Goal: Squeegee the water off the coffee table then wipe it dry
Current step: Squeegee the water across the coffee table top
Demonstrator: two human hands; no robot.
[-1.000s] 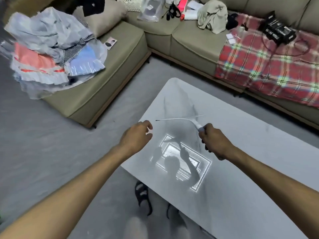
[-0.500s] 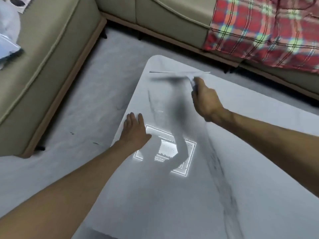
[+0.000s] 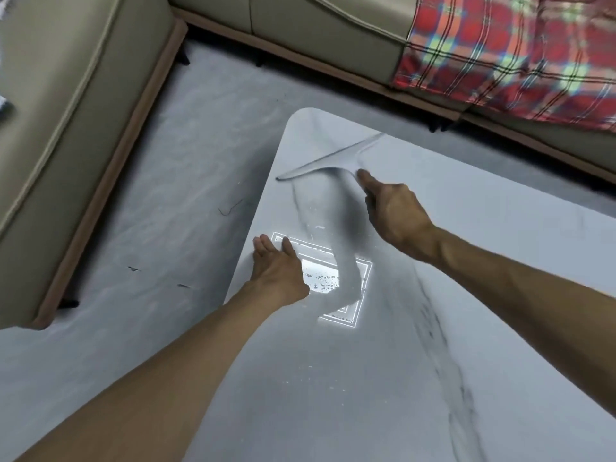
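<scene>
The coffee table [image 3: 416, 378] has a glossy pale marble top with grey veins and reflects a bright ceiling light. Small water drops glint in that reflection near my left hand. My right hand [image 3: 393, 211] grips the handle of a pale squeegee [image 3: 328, 158]. Its long blade lies slanted across the table's far corner, touching the top. My left hand [image 3: 278, 271] rests flat on the table's left edge, fingers together, holding nothing.
A beige L-shaped sofa [image 3: 83, 111] wraps the left and far sides. A red plaid blanket [image 3: 506, 51] hangs over its right part. Grey floor [image 3: 186, 201] runs between sofa and table, with a few small dark bits on it.
The squeegee went from mid-table to the far corner, and its blade has now swung to a slant. My left hand came down flat on the table edge. The view tilted downward.
</scene>
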